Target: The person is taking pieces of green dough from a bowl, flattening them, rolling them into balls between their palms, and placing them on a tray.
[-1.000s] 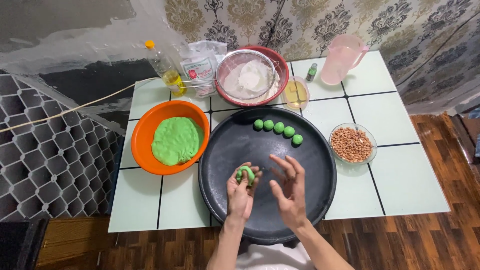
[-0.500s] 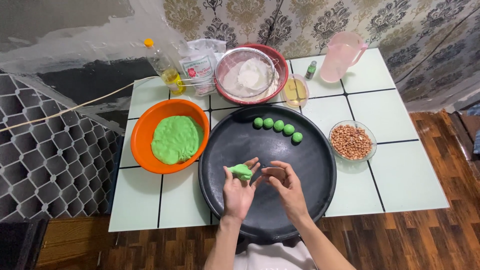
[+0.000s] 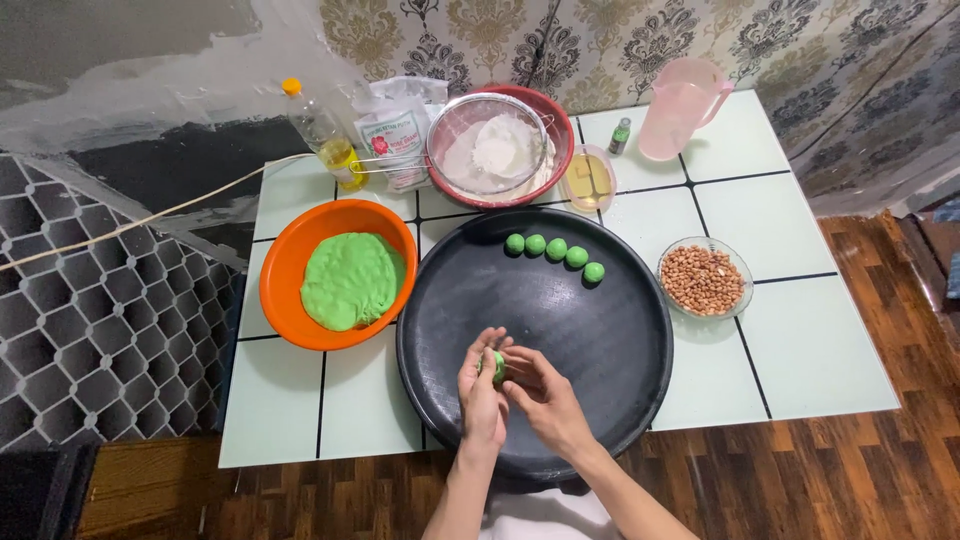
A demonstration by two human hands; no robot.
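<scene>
Over the near part of the black tray [image 3: 600, 340], the left hand [image 3: 482, 385] and right hand [image 3: 540, 392] meet, each grip closed on a small green dough piece [image 3: 497, 365] pinched between their fingertips. Farther back on the tray lie five green dough balls [image 3: 556, 250]; left on the worktop [image 3: 820, 340] sits an orange bowl [image 3: 290, 270] of green dough.

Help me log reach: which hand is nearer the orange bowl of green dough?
Left. The left hand lies right of the orange bowl of green dough, over the black round tray; the right hand is farther right.
</scene>
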